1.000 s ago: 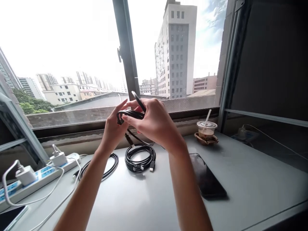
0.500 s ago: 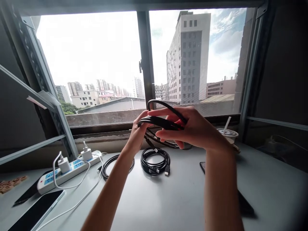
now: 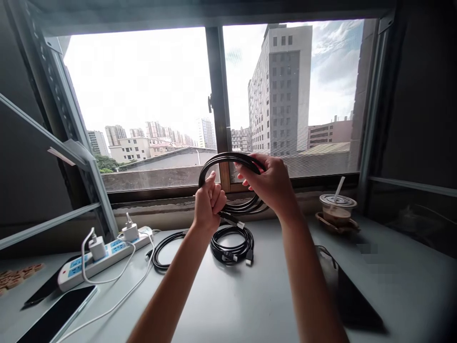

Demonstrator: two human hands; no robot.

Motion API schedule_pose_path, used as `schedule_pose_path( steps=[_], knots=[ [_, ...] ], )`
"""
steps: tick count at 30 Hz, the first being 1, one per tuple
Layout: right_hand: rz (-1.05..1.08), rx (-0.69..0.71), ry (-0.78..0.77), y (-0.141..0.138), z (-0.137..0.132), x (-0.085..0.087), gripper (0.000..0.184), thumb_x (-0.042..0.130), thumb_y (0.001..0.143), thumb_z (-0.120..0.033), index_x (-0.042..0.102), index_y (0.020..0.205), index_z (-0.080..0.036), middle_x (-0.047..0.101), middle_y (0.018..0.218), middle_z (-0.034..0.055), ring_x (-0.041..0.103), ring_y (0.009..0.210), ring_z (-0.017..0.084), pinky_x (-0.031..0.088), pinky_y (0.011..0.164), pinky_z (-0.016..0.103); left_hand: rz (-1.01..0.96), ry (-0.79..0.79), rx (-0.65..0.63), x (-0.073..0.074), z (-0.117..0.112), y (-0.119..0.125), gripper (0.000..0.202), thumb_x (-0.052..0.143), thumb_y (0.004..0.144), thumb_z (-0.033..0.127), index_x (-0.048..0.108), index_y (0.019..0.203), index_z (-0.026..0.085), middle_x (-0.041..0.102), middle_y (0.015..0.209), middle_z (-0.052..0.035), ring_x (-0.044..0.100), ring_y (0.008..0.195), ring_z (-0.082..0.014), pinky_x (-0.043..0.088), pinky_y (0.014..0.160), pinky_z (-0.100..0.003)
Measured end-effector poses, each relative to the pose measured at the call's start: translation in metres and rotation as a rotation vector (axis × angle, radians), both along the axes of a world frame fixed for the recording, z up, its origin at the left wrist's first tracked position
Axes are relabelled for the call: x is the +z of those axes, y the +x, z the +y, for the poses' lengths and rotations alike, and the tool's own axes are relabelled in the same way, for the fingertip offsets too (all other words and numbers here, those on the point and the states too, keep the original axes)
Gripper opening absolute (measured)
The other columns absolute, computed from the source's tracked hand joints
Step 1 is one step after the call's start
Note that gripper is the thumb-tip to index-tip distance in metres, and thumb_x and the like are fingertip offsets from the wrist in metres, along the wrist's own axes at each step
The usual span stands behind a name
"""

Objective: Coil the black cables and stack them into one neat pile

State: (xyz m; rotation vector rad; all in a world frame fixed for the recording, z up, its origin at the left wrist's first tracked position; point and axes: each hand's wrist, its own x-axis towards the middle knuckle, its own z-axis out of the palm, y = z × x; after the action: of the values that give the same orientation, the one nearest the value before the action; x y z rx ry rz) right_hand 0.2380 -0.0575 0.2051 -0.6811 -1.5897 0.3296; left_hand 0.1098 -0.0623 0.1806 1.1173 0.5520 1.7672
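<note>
Both hands hold up a looped black cable (image 3: 228, 157) above the table, in front of the window. My left hand (image 3: 209, 202) is closed round the lower left of the loops, thumb pointing up. My right hand (image 3: 269, 178) grips the upper right of the loops between thumb and fingers. From below my left hand hangs a cable plug (image 3: 232, 220) with a pale metal end. Under it on the table lies a second coiled black cable (image 3: 232, 245), its plugs at the front. Another black cable (image 3: 157, 259) lies coiled to the left, partly behind my left forearm.
A white power strip (image 3: 103, 257) with two plugged-in chargers stands left, its white cords trailing forward. Phones (image 3: 57, 314) lie front left. On the right are a lidded drink cup (image 3: 337, 209) in a brown holder and a black flat item (image 3: 360, 305). Metal shelf posts flank the window.
The cable has gone from a bunched strand to an open round coil. My right hand has moved slightly left and turned upright; my left fist now shows its curled fingers.
</note>
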Motion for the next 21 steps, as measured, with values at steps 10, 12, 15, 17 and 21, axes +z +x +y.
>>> schedule_pose_path(
  steps=[10, 12, 15, 17, 21],
  knots=[
    [0.043, 0.156, -0.122, -0.01, -0.029, 0.005, 0.015, 0.051, 0.068, -0.019, 0.066, 0.065, -0.016, 0.04, 0.042, -0.0054, 0.038, 0.037, 0.007, 0.03, 0.038, 0.021, 0.491, -0.208, 0.038, -0.03, 0.023, 0.004, 0.022, 0.054, 0.074, 0.033, 0.055, 0.06, 0.016, 0.055, 0.051, -0.0008, 0.052, 0.041, -0.0117, 0.044, 0.04, -0.022],
    [0.083, 0.1, -0.079, -0.012, -0.029, 0.005, 0.018, 0.053, 0.067, -0.018, 0.07, 0.072, -0.016, 0.047, 0.046, -0.0034, 0.043, 0.043, 0.009, 0.033, 0.041, 0.022, 0.565, -0.218, -0.027, -0.029, 0.02, 0.003, 0.023, 0.055, 0.075, 0.035, 0.056, 0.063, 0.016, 0.058, 0.055, -0.0029, 0.054, 0.042, -0.0133, 0.045, 0.041, -0.024],
    [0.179, 0.079, -0.092, -0.011, -0.026, 0.005, 0.033, 0.056, 0.064, -0.02, 0.071, 0.093, -0.015, 0.057, 0.057, -0.0004, 0.048, 0.046, 0.01, 0.038, 0.042, 0.023, 0.65, -0.285, -0.178, -0.026, 0.017, 0.001, 0.029, 0.053, 0.075, 0.043, 0.058, 0.07, 0.014, 0.062, 0.058, -0.0063, 0.057, 0.045, -0.0169, 0.047, 0.044, -0.027],
    [0.241, 0.103, -0.131, -0.008, -0.024, 0.006, 0.038, 0.057, 0.063, -0.02, 0.07, 0.098, -0.016, 0.056, 0.054, -0.0016, 0.046, 0.042, 0.009, 0.038, 0.04, 0.022, 0.691, -0.38, -0.326, -0.026, 0.018, -0.001, 0.037, 0.048, 0.076, 0.047, 0.06, 0.073, 0.012, 0.062, 0.056, -0.0075, 0.06, 0.048, -0.0212, 0.049, 0.048, -0.031],
    [0.336, 0.153, -0.139, 0.001, -0.024, 0.009, 0.035, 0.059, 0.063, -0.017, 0.071, 0.095, -0.019, 0.045, 0.041, -0.0073, 0.035, 0.034, 0.005, 0.032, 0.034, 0.019, 0.789, -0.43, -0.636, -0.027, 0.018, 0.0, 0.057, 0.03, 0.082, 0.051, 0.065, 0.076, 0.005, 0.068, 0.072, -0.0173, 0.066, 0.072, -0.0275, 0.049, 0.077, -0.038]
  ],
)
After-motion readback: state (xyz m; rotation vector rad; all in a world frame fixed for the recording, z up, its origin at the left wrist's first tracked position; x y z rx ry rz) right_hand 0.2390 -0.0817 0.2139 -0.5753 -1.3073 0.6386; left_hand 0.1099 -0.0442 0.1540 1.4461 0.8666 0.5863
